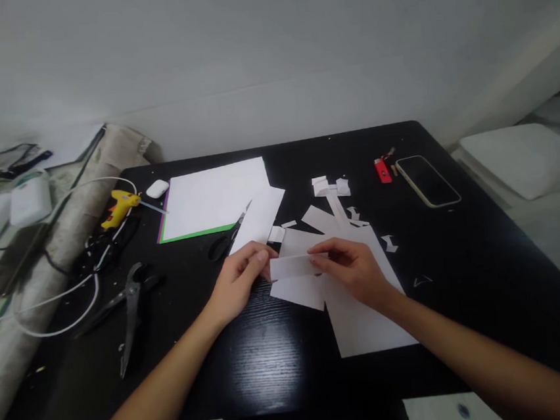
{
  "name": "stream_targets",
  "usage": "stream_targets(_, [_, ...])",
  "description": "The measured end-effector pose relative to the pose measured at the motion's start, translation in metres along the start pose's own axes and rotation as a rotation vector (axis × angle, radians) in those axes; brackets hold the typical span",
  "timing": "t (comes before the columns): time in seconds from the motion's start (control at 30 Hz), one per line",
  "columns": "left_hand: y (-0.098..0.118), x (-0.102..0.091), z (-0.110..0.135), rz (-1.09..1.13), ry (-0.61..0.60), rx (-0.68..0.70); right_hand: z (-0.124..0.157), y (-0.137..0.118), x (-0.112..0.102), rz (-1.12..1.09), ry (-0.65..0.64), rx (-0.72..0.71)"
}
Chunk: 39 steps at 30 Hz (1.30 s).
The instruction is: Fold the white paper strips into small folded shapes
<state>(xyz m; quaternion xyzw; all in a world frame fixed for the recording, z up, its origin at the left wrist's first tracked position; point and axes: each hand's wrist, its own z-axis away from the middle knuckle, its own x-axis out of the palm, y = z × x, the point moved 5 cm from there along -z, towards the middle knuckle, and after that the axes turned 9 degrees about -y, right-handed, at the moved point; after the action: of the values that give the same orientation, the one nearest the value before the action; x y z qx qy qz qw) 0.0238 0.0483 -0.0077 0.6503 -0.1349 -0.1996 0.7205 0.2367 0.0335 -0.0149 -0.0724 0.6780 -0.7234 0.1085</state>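
Note:
Between my two hands a small white paper strip (pixel 293 267) is held level above the table. My left hand (pixel 240 280) pinches its left end between thumb and fingers. The right end is pinched by my right hand (pixel 349 268). Beneath lie a larger white paper sheet (pixel 370 320) and several cut paper pieces (pixel 300 292). Past my right hand stands a folded white paper shape (pixel 336 208) with a long stem and small blocks at its far end. A longer white paper piece (pixel 263 215) lies beyond my left hand, partly covering black-handled scissors (pixel 220 245).
On the black table (pixel 201 376), a paper stack (pixel 210 200) lies at the back left, near a yellow glue gun (pixel 120 209) and a white earbud case (pixel 158 189). Pliers (pixel 130 297) rest at left. A red lighter (pixel 382 170) and a phone (pixel 427 181) lie at right.

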Motion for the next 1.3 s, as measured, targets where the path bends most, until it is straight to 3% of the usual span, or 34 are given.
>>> stream_targets(0.17, [0.002,0.001,0.006,-0.185,0.080,0.119,-0.001,0.003,0.001,-0.038,0.000,0.029])
stream_targets(0.3, [0.002,0.000,0.005,-0.264,0.126,0.138,0.000,0.004,0.000,-0.050,0.026,0.044])
stream_targets(0.7, [-0.003,-0.003,0.003,-0.158,0.154,0.062,-0.001,0.015,-0.001,-0.193,0.051,0.134])
stream_targets(0.97, [-0.002,-0.005,0.004,-0.186,0.180,0.094,-0.003,0.021,-0.001,-0.287,0.050,0.202])
stream_targets(1.3, [0.000,-0.006,0.003,-0.182,0.199,0.077,0.000,0.014,0.002,-0.277,0.026,0.156])
